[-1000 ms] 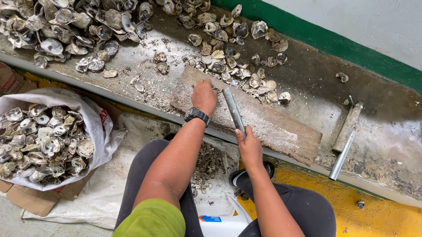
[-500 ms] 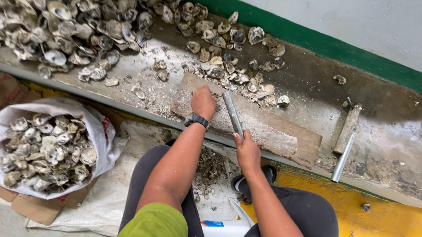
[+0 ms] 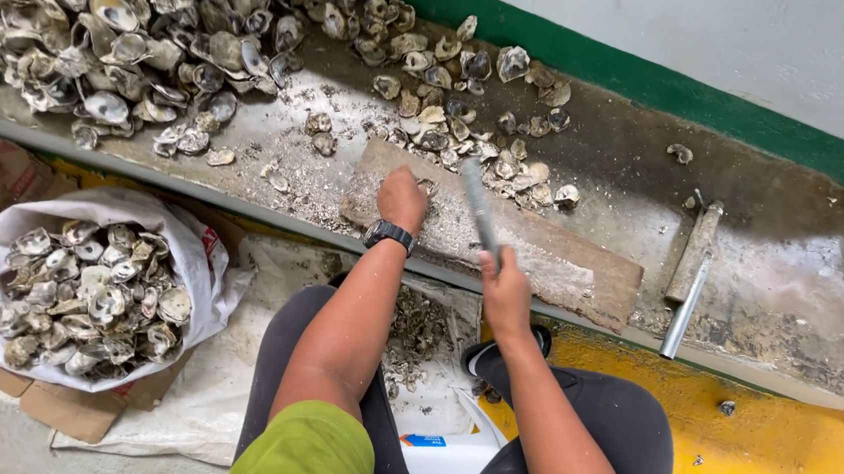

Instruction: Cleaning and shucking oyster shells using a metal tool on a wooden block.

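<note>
My left hand (image 3: 401,198), with a black watch on the wrist, rests curled on a worn wooden board (image 3: 564,256) lying on the concrete ledge. Its fingers close over a small oyster shell (image 3: 427,184) that is mostly hidden. My right hand (image 3: 504,289) grips the lower end of a grey metal bar (image 3: 480,212). The bar points away from me over the board, just right of my left hand, and looks blurred. Loose oyster shells (image 3: 496,151) lie scattered just beyond the board.
A large heap of oyster shells (image 3: 126,50) covers the ledge at upper left. A white sack (image 3: 203,254) full of shells stands on the floor at left. A second metal bar (image 3: 682,312) and a wooden block (image 3: 696,246) lie to the right. Shell fragments (image 3: 415,333) pile between my knees.
My view has shifted slightly. Both hands stay at the board, with the bar in my right hand moving a little and now blurred.
</note>
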